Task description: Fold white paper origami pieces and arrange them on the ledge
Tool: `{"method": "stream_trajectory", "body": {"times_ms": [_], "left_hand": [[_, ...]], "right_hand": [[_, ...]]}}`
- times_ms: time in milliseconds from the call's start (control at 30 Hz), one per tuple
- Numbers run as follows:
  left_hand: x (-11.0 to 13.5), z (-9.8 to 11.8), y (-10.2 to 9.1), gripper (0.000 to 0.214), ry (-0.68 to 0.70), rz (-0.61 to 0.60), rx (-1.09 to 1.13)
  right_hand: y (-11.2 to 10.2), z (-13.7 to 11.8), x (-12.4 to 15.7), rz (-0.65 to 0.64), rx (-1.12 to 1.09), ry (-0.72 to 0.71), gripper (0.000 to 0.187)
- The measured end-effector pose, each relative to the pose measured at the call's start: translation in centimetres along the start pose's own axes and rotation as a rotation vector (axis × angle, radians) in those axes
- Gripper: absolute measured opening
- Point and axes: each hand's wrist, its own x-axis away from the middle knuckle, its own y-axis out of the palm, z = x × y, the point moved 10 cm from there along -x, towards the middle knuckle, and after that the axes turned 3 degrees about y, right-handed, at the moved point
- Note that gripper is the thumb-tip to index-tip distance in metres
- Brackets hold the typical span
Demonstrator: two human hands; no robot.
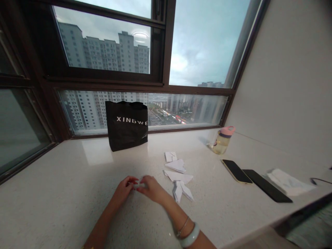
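Observation:
My left hand (125, 188) and my right hand (150, 187) rest on the pale stone window sill (64, 183), fingertips meeting in a pinch. Both are curled closed; what lies between the fingertips is too small to make out. Just right of my right hand lie several folded white paper pieces (178, 176), the nearest one (182, 191) almost touching my right wrist. I wear a pale bangle and a thin bracelet (189, 235) on the right wrist.
A black paper bag (127, 125) stands by the window glass. A bottle with a pink lid (223, 140) stands at the right, then two phones (236, 171) (267, 185), a white mask (287, 181) and a dark cable (320, 180). The wall rises on the right.

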Motion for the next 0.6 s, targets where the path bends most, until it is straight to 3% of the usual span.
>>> {"method": "stream_trajectory", "body": {"times_ms": [67, 133, 233, 300, 367, 433, 600], "left_hand": [[0.0, 0.0, -0.1, 0.021, -0.005, 0.012, -0.012], [0.0, 0.1, -0.1, 0.020, -0.008, 0.015, -0.017], [0.1, 0.4, 0.0, 0.020, 0.004, 0.015, -0.011], [0.2, 0.5, 0.0, 0.020, 0.019, 0.021, -0.002], [0.1, 0.5, -0.1, 0.020, 0.031, 0.033, 0.003], [0.0, 0.4, -0.1, 0.021, 0.032, 0.040, 0.013], [-0.2, 0.3, -0.5, 0.021, 0.022, 0.098, 0.074]], "right_hand": [[-2.6, 0.4, -0.9, 0.081, -0.012, -0.020, 0.027], [-6.1, 2.4, -1.9, 0.208, 0.079, 0.056, 0.029], [-11.5, 7.6, -2.3, 0.398, 0.305, 0.362, 0.048], [-13.2, 11.1, -2.1, 0.384, 0.381, 0.560, 0.057], [-12.8, 13.3, -2.3, 0.270, 0.393, 0.646, 0.057], [-11.3, 13.6, -3.0, 0.165, 0.384, 0.624, 0.053], [-5.2, 8.6, -4.9, 0.024, 0.371, 0.427, 0.049]]}}
